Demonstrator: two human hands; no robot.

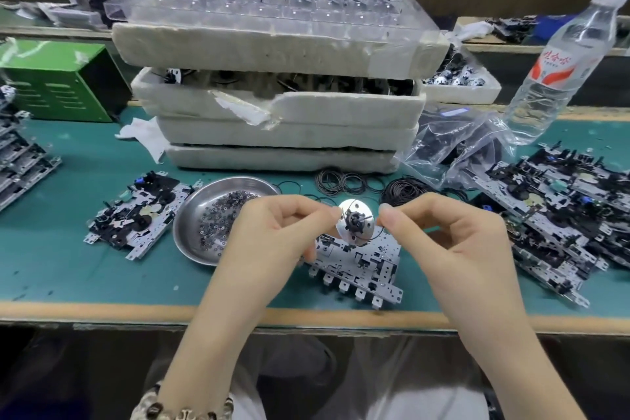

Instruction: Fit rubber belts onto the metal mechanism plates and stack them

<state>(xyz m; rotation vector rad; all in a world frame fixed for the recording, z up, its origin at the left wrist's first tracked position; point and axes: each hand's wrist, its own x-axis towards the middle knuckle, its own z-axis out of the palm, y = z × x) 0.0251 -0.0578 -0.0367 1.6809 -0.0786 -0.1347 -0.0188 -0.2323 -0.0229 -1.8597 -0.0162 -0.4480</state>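
Pinching a shiny round metal flywheel [354, 215] by its rim above the grey metal mechanism plate [358, 264], left hand [279, 228] steadies it — right hand [443, 235] pinches the thin black rubber belt [374, 235], likely light, stretchy.

A silver metal mechanism plate [358, 262] with black parts lies flat at the front, in the middle. Just above it, a shiny round wheel [356, 220] is held tilted, and a thin black rubber belt [375, 232] curves along its right side. Loose belts [405, 191] lie in a heap behind. One single plate [136, 215] lies at the left, and stacked plates [562, 211] lie at the right.
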